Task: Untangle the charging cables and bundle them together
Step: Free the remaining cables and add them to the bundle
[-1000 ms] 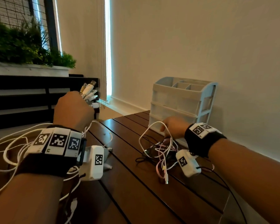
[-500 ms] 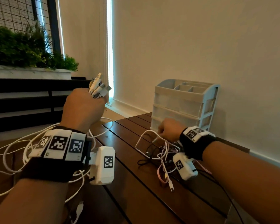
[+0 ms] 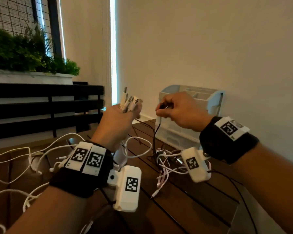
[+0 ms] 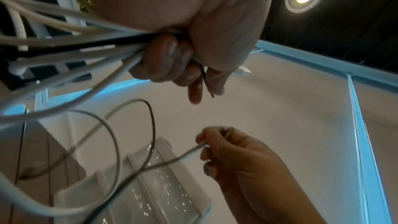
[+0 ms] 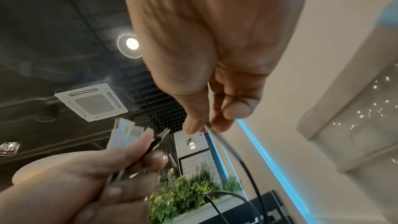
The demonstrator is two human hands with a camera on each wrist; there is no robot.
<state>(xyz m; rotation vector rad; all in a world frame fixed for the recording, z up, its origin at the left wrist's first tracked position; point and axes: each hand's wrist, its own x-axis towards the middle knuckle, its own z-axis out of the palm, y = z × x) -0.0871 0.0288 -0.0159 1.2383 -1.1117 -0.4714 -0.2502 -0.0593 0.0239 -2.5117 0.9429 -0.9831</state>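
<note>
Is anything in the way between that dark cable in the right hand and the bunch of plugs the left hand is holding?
Nothing visible: open air separates the right hand, pinching the dark cable, from the left hand gripping the white plugs.

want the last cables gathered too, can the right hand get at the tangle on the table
Probably yes, but not freely: the right hand is raised above the tangle with nothing between them, yet its grip is taken up pinching a dark cable.

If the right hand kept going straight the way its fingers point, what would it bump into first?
Probably the left hand and the white cable plugs it grips. The right hand, pinching a dark cable, points leftward at them across open air, though depth is unclear.
</note>
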